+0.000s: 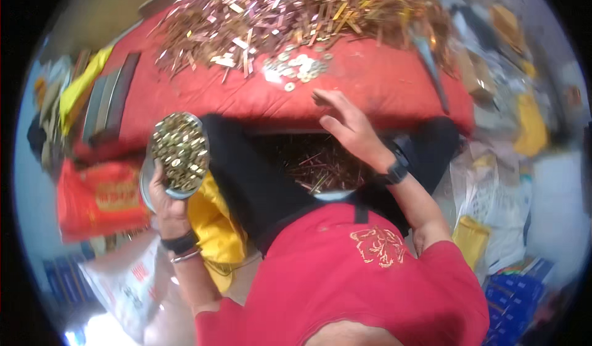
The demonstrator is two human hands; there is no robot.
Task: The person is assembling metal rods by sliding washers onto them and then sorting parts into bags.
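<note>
On the left, my left hand (165, 205) grips the rim of a round metal bowl (184, 193) from its near side. Small gold-coloured metal pieces (179, 148), some with holes, fill the bowl. My right hand (353, 130) is held at the near edge of the red-covered table (216, 102), fingers stretched out and nothing visible in them. Just beyond its fingertips lies a small cluster of round, shiny washer-like pieces (302, 68). Farther back, thin copper and gold-coloured metal strips (296, 10) are heaped in a wide pile.
A tapered blue-grey tool (431, 71) rests at the table's right side. Flat dark bars (114, 99) lie at its left end. Between my knees a container holds more strips (314, 161). Around me stand a red bag (102, 201), a yellow bag (216, 222) and blue boxes (515, 303).
</note>
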